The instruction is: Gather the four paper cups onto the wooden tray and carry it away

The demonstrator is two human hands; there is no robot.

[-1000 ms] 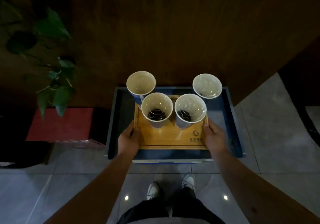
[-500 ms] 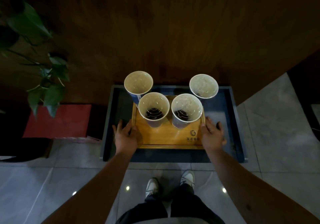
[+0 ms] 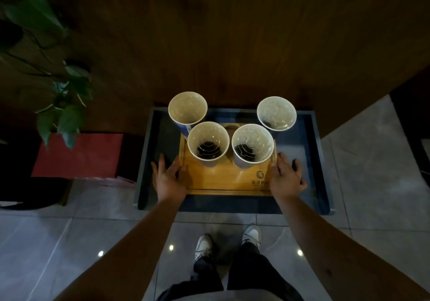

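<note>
The wooden tray (image 3: 223,179) lies inside a dark blue rimmed table top (image 3: 324,161). Two paper cups stand upright on the tray's middle: the front left cup (image 3: 208,141) and the front right cup (image 3: 252,143). Two more, the back left cup (image 3: 187,110) and the back right cup (image 3: 276,113), stand at its far corners; their bases are hidden. My left hand (image 3: 171,177) rests flat against the tray's left edge with fingers spread. At the right edge my right hand (image 3: 286,177) lies the same way. Neither hand grips anything.
A dark wooden wall (image 3: 232,33) rises straight behind the blue table. A leafy plant (image 3: 65,114) hangs over a red box (image 3: 79,155) on the left. Grey floor tiles (image 3: 372,161) run to the right, and my shoes (image 3: 251,233) stand just below the table.
Both hands let go of the tray's sides and spread their fingers flat beside it. The tray and cups now sit still on the blue table top.
</note>
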